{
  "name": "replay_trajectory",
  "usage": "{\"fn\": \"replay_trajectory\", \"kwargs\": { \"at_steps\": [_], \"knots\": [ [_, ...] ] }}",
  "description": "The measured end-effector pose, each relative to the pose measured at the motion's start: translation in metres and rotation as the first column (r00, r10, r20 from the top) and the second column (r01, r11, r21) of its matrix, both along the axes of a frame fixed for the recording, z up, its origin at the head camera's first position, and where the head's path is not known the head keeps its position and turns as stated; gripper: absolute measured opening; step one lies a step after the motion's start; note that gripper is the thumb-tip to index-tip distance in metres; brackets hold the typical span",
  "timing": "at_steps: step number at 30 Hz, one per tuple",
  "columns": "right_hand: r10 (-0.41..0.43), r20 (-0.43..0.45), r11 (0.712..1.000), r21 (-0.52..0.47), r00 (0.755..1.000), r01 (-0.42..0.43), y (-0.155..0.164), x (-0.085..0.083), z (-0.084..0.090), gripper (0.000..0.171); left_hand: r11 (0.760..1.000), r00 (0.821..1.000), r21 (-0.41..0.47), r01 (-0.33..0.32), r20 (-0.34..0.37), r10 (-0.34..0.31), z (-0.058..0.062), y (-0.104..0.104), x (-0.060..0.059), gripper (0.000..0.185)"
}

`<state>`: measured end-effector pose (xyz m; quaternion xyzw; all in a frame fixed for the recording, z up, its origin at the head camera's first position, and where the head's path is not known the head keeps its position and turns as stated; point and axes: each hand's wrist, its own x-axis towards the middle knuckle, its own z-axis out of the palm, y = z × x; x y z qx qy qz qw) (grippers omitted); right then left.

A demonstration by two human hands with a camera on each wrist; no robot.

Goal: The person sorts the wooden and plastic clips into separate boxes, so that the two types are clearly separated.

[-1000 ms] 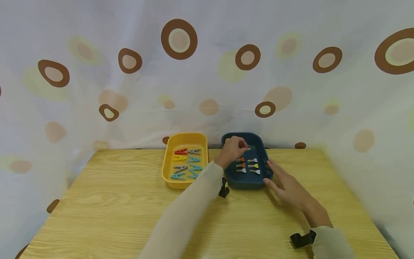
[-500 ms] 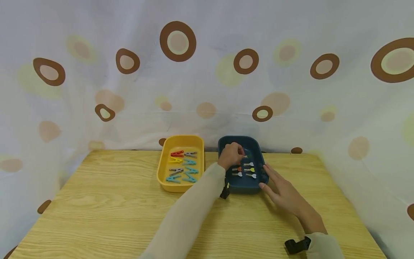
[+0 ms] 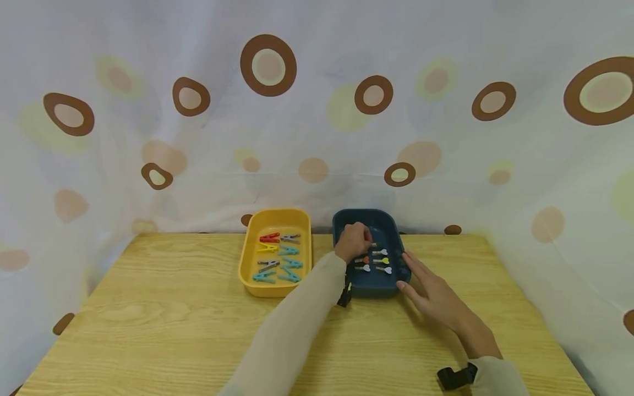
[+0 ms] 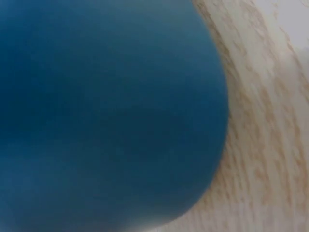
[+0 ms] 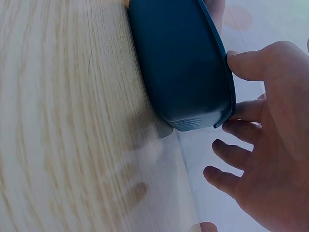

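Two trays side by side at the far edge of the wooden table (image 3: 163, 324): a yellow tray (image 3: 247, 269) of larger clothespins in red, grey, yellow and teal, and a blue tray (image 3: 376, 289) with small pegs (image 3: 378, 260) laid in neat rows. Left hand (image 3: 353, 242) reached well forward into the blue tray, knuckles up, fingers curled at a small peg (image 3: 372, 245) near the back rows, seemingly pinching it, though too small to tell for sure. Right hand (image 3: 430, 291) laid flat beside the blue tray's near right corner, fingers spread and straight, tips against the rim (image 5: 231, 87), probably to steady the tray. Nothing but blurred blue wall in the left wrist view. Spotted curtain (image 3: 317, 110) behind.
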<state>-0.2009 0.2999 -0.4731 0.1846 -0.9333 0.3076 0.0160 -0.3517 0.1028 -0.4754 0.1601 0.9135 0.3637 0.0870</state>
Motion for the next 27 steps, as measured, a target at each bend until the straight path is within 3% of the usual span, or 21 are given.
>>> {"fn": "replay_trajectory", "kwargs": {
  "at_steps": [9,15,19,22,27],
  "knots": [
    [0.013,0.020,1.000,-0.011,1.000,-0.013,-0.011,0.000,0.000,0.072,1.000,1.000,-0.007,0.016,-0.012,-0.016,-0.001,-0.012,0.000,0.005],
    [0.005,0.022,1.000,-0.005,1.000,-0.004,-0.010,0.000,0.004,0.073,0.993,0.992,0.023,0.113,-0.066,-0.111,0.020,-0.021,0.008,0.014],
    [0.011,0.024,1.000,0.002,1.000,-0.011,-0.007,-0.001,0.004,0.073,0.983,0.976,-0.021,0.182,-0.117,-0.183,0.034,-0.032,0.013,0.015],
    [0.015,0.017,1.000,0.007,1.000,-0.016,-0.005,-0.002,0.004,0.073,0.974,0.964,-0.071,0.217,-0.139,-0.226,0.040,-0.043,0.019,0.014],
    [0.015,0.021,1.000,0.003,1.000,-0.015,-0.001,-0.001,0.001,0.074,0.954,0.944,-0.067,0.292,-0.139,-0.299,0.048,-0.064,0.036,0.017]
  ]
}}
